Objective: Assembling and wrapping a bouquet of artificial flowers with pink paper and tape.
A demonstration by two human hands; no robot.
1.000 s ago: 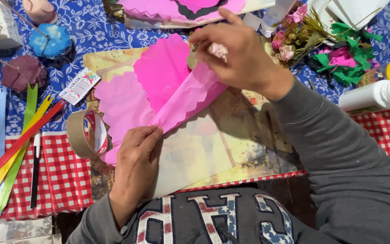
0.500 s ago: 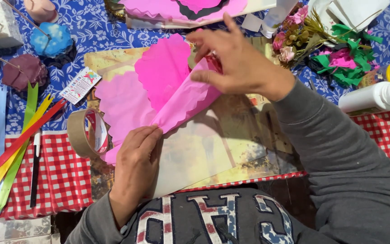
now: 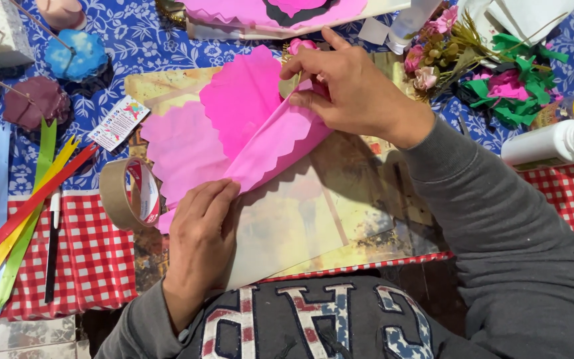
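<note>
A pink paper sheet with scalloped edges [image 3: 234, 126] lies partly folded on a yellowish printed board [image 3: 313, 219]. My right hand [image 3: 350, 90] pinches the far upper end of the raised fold between thumb and fingers. Near the table's front, my left hand [image 3: 200, 229] lies flat on the paper's lower corner and pins it to the board. A roll of brown tape [image 3: 127, 193] stands just left of that hand.
Coloured paper strips [image 3: 21, 213] and a black pen [image 3: 51, 246] lie at the left. Blue and maroon foam lumps on sticks [image 3: 74, 53] sit at the back left. Artificial flowers and green paper [image 3: 499, 80] and a white glue bottle [image 3: 556, 143] are at the right.
My right hand has shifted its fingers along the top of the fold, which is now pressed narrower. My left hand has stayed in place on the lower corner.
</note>
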